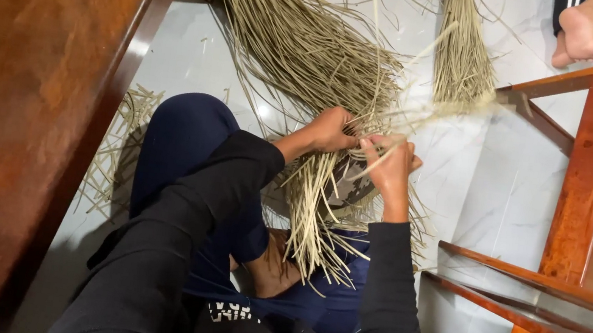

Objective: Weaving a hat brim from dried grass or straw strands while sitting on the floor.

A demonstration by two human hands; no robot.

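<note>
While seated on white tiled floor (506, 194), person works straw strips (321, 208) over lap. Left hand (332, 129) fingers clenched on strip bundle; right hand (390, 167) fingers pinching single strip. Loose straw bundles (305, 45) on floor beyond; another person's bare foot (585, 33) well apart.

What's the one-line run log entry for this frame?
left hand: gripping straw strands | right hand: pinching same strands | loose bundle: on white floor

Glossy white marble-look floor tiles (507, 187) fill the middle of the frame. Polished reddish-brown wooden furniture (21, 115) rises at left, and a similar wooden frame (583, 189) stands at right.
</note>
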